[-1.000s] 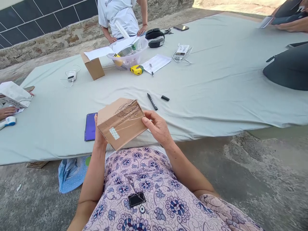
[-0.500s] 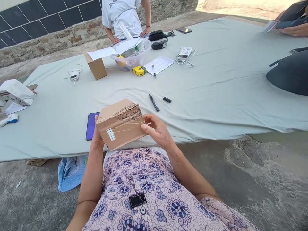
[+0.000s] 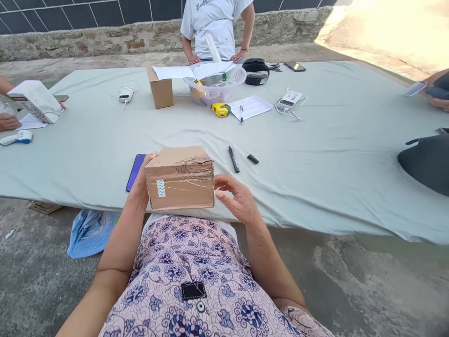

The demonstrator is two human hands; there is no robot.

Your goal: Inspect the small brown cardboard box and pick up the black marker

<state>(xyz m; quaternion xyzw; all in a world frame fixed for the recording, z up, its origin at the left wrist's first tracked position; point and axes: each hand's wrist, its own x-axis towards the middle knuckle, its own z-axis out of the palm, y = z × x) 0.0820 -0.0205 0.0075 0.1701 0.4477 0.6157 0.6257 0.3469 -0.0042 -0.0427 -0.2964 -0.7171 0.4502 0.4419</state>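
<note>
A brown cardboard box (image 3: 182, 194), with scribbled black lines along its upper edge and a patterned tape strip on its front, is held level before my body at the table's near edge. My left hand (image 3: 143, 180) grips its left side, fingertips showing near the top corner. At the right side is my right hand (image 3: 236, 199), thumb and curled fingers against the box's edge. A phone with a purple screen (image 3: 133, 174) lies by my left hand. Beyond my right hand are a black marker (image 3: 233, 159) and its loose cap (image 3: 253, 159).
On the covered table (image 3: 333, 140) are a yellow tape measure (image 3: 220, 110), a plastic basin (image 3: 213, 93), another carton (image 3: 163, 93), papers with a pen, and white devices with cables. A dark rounded object (image 3: 424, 161) sits right. A person (image 3: 217, 28) stands opposite; others' hands show at both sides.
My view has levelled out. The cardboard box has turned from a tilt to nearly level, its front now facing me. My right thumb has moved from the front face to the side edge.
</note>
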